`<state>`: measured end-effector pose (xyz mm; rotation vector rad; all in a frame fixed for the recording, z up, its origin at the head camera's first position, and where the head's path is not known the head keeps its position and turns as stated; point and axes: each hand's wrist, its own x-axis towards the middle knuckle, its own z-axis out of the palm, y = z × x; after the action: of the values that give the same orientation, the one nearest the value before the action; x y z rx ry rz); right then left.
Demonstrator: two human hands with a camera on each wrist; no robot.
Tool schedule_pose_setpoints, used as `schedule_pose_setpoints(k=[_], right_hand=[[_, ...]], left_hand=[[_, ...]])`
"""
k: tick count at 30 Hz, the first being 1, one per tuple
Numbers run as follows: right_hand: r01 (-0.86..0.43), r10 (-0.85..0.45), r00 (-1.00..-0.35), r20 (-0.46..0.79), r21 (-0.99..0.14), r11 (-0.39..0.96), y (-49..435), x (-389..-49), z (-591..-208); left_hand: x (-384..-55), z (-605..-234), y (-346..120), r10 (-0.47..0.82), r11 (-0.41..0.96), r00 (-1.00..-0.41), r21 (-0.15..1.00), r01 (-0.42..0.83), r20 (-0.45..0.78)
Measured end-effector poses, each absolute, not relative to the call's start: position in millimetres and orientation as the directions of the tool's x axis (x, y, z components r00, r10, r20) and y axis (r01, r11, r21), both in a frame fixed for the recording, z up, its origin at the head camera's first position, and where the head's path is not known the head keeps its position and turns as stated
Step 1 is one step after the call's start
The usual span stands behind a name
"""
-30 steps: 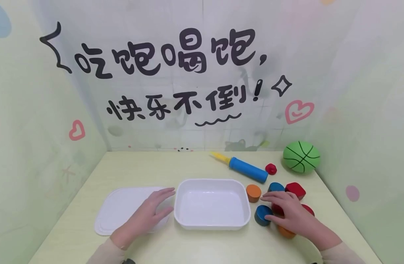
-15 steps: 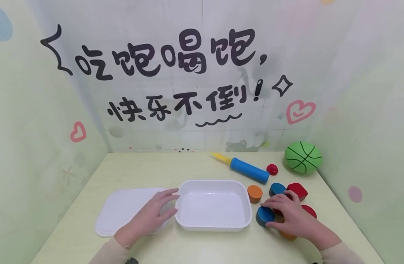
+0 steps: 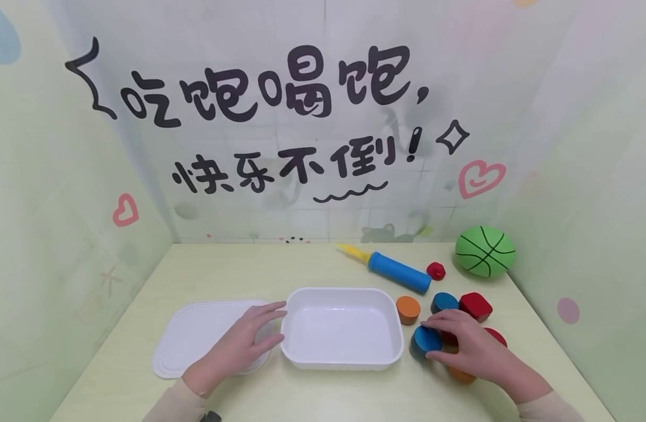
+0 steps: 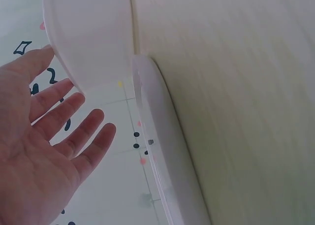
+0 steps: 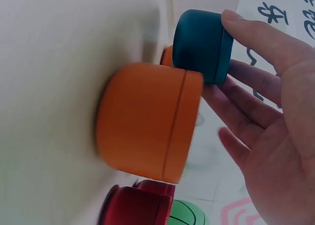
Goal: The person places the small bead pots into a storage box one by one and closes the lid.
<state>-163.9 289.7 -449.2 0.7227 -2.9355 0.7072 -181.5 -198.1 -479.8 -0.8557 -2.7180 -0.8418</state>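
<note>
The right hand [image 3: 472, 349] pinches the blue jar [image 3: 427, 341] between thumb and fingertips. An orange jar [image 3: 464, 375] stands under its palm, a red jar [image 3: 475, 306] past the knuckles. Left of those fingertips, the tub [image 3: 344, 340] meets the left hand's [image 3: 237, 343] loosely spread fingers.

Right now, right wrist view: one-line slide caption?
Right hand pinches a blue block, an orange block in the foreground, a red block at the frame's bottom edge.
</note>
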Motion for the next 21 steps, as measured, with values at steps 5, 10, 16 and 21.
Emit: schedule_pose_setpoints(k=[5,10,16,21], right_hand=[[-0.432,-0.405,-0.900,0.163,-0.471,0.769,287.3,-163.4,-437.2],[-0.451,-0.382,-0.893,0.240,-0.459,0.766,281.9,-166.7,-425.4],[-0.490,-0.401,-0.871,0.283,-0.476,0.730,262.7,-173.6,-416.0],[-0.534,-0.453,-0.845,0.285,-0.501,0.681,234.3,-182.6,-417.6]], left_hand=[[-183.6,-481.2,-197.8,0.481,0.671,-0.812,0.457,0.584,0.331],[-183.8,-480.9,-197.1,0.481,0.673,-0.812,0.456,0.583,0.329],[-182.5,-479.1,-196.5,0.477,0.676,-0.814,0.455,0.580,0.330],[-183.0,-478.0,-196.2,0.476,0.675,-0.814,0.456,0.581,0.333]])
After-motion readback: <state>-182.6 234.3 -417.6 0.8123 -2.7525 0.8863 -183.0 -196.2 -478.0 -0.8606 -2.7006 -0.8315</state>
